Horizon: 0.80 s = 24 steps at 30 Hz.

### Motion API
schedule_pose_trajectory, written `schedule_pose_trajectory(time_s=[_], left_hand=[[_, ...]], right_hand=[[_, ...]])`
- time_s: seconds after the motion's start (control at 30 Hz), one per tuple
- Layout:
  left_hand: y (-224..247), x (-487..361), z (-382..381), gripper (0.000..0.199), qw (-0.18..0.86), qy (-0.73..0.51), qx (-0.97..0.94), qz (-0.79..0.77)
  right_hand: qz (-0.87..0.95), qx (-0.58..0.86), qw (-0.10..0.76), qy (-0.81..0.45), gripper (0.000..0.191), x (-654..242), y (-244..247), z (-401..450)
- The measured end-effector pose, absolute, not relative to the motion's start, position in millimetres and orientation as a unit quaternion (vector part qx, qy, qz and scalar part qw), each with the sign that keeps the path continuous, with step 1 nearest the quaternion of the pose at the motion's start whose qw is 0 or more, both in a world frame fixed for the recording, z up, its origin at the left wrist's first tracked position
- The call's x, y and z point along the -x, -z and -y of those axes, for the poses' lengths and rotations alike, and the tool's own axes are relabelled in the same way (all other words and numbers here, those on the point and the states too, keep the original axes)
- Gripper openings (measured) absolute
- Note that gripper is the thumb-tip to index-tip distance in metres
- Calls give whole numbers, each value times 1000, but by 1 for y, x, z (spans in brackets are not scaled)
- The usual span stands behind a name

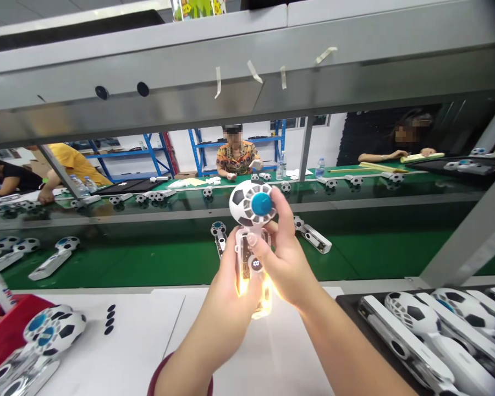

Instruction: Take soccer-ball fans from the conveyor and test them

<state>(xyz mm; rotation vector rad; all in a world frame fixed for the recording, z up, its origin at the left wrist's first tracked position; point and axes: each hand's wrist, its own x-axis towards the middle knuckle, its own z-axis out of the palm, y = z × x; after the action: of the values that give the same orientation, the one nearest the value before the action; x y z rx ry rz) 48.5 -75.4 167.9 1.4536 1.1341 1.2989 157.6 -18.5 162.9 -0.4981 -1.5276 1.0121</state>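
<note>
On my feed, the football-patterned handheld fan (241,204) stands nearly upright at centre, long axis running twelve to six. My left grip (226,300) wraps its handle from seven o'clock; my right grip (291,258), nearer the fan's head, pinches it from four, index finger at the head's rim. Outward, a black tray (352,324) lies at four o'clock, a red bin (22,307) at eight, both beside the white surface (136,352).
</note>
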Motion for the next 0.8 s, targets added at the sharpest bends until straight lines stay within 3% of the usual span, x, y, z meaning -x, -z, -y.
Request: schedule_pose_trajectory(time_s=[0.1, 0.27, 0.6, 0.8], left_hand=[[-169, -45, 77, 66, 403, -467, -641, -456], [-165, -41, 79, 67, 383, -420, -686, -455], [-165, -38, 82, 68, 375, -398, -701, -458], [-164, -36, 83, 79, 398, -372, -708, -450]], right_hand=[[559, 175, 604, -540, 85, -159, -170, 19], [481, 139, 583, -639, 59, -161, -175, 20], [449, 145, 615, -632, 53, -158, -180, 30], [427, 163, 619, -639, 53, -155, -180, 31]])
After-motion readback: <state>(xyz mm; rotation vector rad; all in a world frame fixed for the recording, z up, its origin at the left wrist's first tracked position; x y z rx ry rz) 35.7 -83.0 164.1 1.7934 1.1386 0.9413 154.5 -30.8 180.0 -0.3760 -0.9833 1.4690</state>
